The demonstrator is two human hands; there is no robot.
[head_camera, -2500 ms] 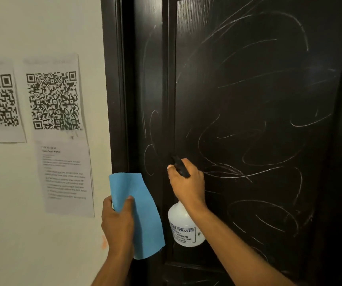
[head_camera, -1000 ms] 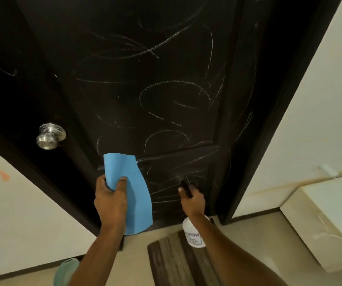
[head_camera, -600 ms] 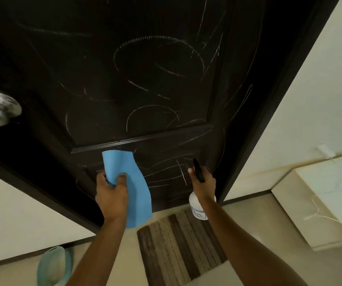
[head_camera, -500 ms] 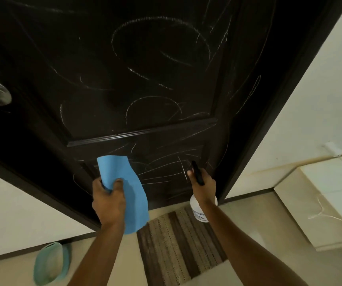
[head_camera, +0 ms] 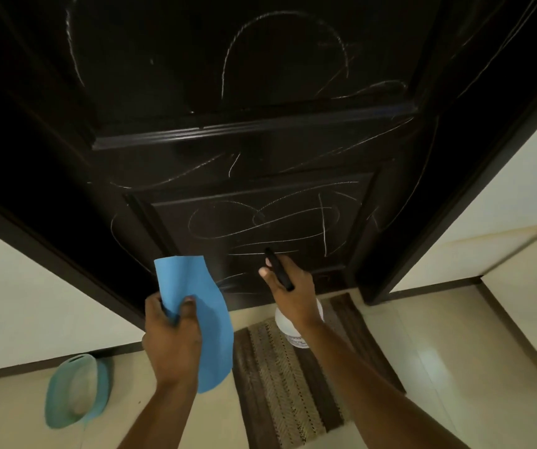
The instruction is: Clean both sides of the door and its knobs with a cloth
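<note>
The dark brown door [head_camera: 260, 76] fills the upper view, its panels covered in white chalk scribbles. My left hand [head_camera: 173, 338] grips a blue cloth [head_camera: 192, 286], which stands up and hangs down in front of the door's lower left, apart from the surface. My right hand [head_camera: 290, 293] holds a white spray bottle [head_camera: 296, 335] with a black nozzle aimed at the bottom panel, a faint mist showing near the nozzle. No knob is in view.
A striped brown doormat [head_camera: 290, 384] lies on the beige floor below the door. A teal basin [head_camera: 76, 390] sits on the floor at the lower left. The dark door frame [head_camera: 455, 205] and a cream wall stand right, with a pale ledge [head_camera: 536, 303].
My view has tilted further down to the door's bottom panel and the knob has left the frame. Both hands have lowered with it, still holding the cloth and the bottle.
</note>
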